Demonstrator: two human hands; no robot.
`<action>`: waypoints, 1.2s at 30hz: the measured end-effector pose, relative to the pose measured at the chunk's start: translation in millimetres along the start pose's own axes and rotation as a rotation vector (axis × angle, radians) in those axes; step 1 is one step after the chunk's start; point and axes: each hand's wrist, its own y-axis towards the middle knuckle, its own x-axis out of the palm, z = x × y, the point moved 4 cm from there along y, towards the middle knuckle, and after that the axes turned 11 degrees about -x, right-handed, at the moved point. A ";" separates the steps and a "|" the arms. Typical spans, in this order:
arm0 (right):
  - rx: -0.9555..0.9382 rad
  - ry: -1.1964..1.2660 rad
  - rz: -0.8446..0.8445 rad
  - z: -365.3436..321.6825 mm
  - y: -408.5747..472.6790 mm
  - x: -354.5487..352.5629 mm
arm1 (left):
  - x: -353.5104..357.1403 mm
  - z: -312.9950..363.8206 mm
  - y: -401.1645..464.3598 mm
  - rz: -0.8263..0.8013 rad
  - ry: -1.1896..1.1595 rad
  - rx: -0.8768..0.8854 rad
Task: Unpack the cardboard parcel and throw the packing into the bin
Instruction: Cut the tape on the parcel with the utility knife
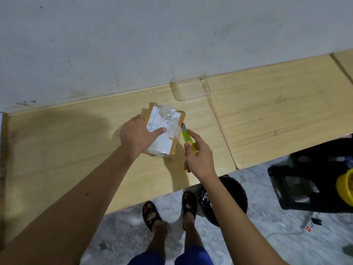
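Note:
A small cardboard parcel [168, 119] with a white label and clear tape lies on the wooden table [76, 150]. My left hand [137, 136] presses flat on its left side, forefinger stretched across the label. My right hand [198, 155] grips a yellow-green utility knife [188, 138], whose tip touches the parcel's right edge. A black bin [235, 196] lined with a dark bag stands on the floor under the table's front edge, partly hidden by my right forearm.
A grey wall runs behind the table. A second table top [277, 111] abuts on the right. A black stool or crate [305, 186] with a yellow object [345, 188] stands on the floor at right. My sandalled feet stand on the marbled floor.

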 end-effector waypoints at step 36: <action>-0.118 -0.260 -0.015 9.7 -23.0 -6.7 | 11.3 25.2 2.1 -0.293 -0.077 0.453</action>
